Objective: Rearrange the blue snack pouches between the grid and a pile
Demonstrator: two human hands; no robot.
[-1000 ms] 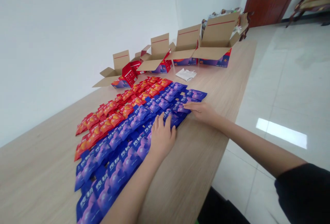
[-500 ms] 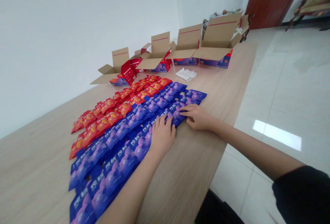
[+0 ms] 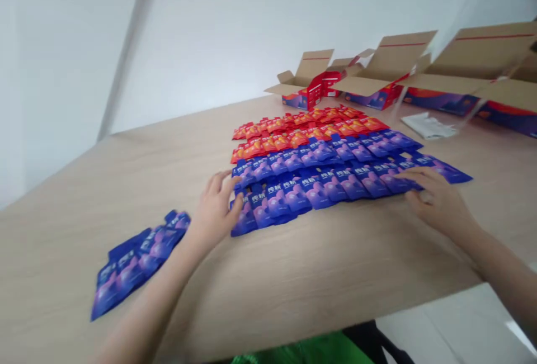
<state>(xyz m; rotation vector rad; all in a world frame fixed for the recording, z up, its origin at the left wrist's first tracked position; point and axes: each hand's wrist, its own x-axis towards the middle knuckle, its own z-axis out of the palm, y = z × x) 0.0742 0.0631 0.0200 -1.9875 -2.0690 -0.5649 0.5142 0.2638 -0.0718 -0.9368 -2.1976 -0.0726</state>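
Observation:
Rows of blue-purple sachets (image 3: pixel 327 176) lie overlapping on a light wooden table (image 3: pixel 293 274), with rows of red-orange sachets (image 3: pixel 306 129) behind them. My left hand (image 3: pixel 216 210) rests at the left end of the near blue row, fingers apart and touching the end sachets. My right hand (image 3: pixel 438 202) lies flat at the right end of the same row, fingers on the sachets. A separate small bunch of blue sachets (image 3: pixel 136 258) lies to the left of my left forearm.
Several open cardboard boxes (image 3: pixel 390 76) with red and blue printed sides stand along the far edge by the white wall. A white crumpled wrapper (image 3: pixel 428 125) lies in front of them. The table's near edge runs below my arms.
The camera swung left. My left hand slid from mid-row to the row's left end, where the blue sachets are now pushed closer together. A small bunch lies apart at the left.

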